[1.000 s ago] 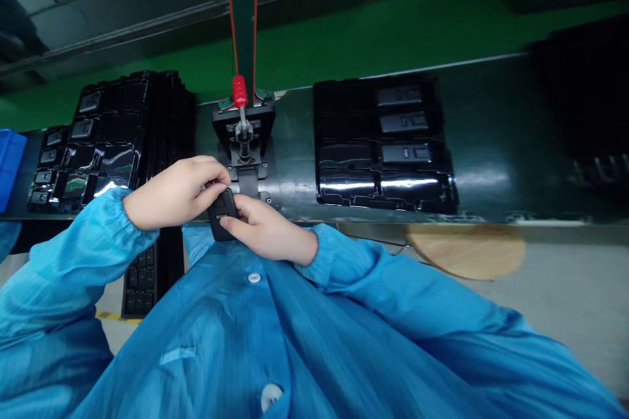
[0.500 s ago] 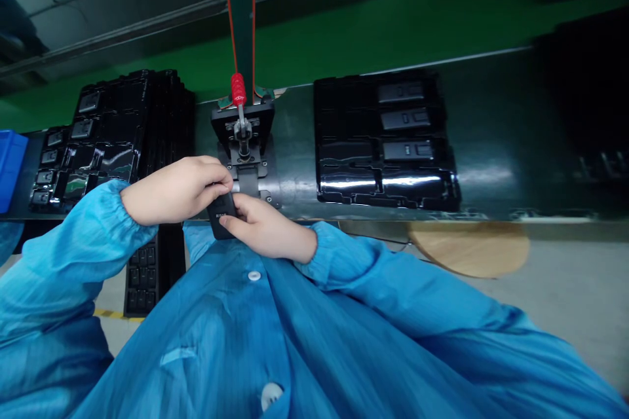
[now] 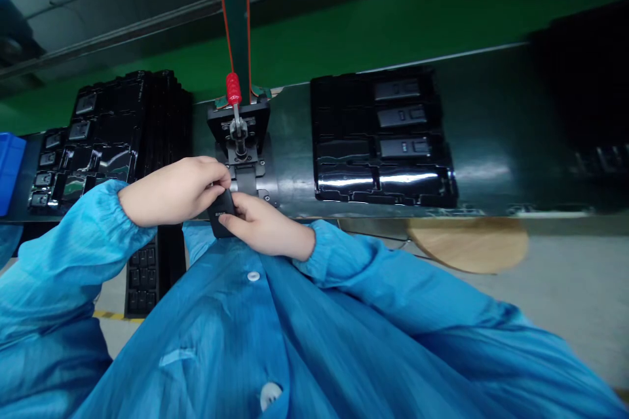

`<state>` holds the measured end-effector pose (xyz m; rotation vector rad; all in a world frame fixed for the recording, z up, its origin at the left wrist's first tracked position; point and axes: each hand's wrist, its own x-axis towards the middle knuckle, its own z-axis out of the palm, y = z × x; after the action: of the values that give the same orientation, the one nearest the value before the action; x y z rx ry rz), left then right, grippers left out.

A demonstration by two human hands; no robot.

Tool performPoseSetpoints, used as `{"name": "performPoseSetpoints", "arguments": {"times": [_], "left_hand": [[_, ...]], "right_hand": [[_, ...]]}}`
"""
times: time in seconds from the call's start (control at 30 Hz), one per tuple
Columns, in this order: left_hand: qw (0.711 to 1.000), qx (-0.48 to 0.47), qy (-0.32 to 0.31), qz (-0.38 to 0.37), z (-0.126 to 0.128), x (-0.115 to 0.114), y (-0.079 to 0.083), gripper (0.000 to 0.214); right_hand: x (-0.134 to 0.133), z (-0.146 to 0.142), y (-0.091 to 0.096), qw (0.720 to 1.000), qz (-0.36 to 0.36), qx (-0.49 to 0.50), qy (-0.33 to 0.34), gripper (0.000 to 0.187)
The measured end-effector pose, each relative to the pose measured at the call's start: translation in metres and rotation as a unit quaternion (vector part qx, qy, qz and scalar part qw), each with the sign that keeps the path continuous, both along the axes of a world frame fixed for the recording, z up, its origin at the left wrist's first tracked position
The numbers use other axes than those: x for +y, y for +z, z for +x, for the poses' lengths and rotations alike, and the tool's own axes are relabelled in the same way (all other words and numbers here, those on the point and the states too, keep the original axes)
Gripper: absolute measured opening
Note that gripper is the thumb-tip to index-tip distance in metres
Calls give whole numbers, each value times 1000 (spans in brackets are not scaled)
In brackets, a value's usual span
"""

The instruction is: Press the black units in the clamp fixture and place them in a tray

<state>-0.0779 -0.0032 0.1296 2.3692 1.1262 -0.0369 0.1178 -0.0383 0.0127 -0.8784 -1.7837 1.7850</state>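
Pinched between both hands: small black rectangular plastic casing [image 3: 222,212], held at chest, just before red-handled toggle-clamp fixture [image 3: 239,137]. Left hand [image 3: 171,191] closed on upper end, right hand [image 3: 263,226] on side. Judged light, rigid, smooth; best gripped by edges.

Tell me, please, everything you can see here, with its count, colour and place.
small part: one, black, gripped between both hands
clamp fixture: one, dark, on the bench beyond the hands
handle: one, red, atop the clamp fixture
right tray: one, glossy black, right of the fixture
housings: three, dark grey, in the right tray's pockets
tray stack: one, black, left of the fixture
bin: one, blue, far left edge
bench: one, dark, across the view
disc: one, tan, below the bench at right
coat: one, blue, worn by the person
left hand: one, bare, pinching the small part's far end
right hand: one, bare, holding its near end
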Motion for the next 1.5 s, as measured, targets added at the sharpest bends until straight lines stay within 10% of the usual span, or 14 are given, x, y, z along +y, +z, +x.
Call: {"name": "performPoseSetpoints", "arguments": {"times": [1.5], "left_hand": [[999,-31,2,-13,-2,9,-12,19]], "right_hand": [[0,2,1,1000,-2,-4,-3,12]]}}
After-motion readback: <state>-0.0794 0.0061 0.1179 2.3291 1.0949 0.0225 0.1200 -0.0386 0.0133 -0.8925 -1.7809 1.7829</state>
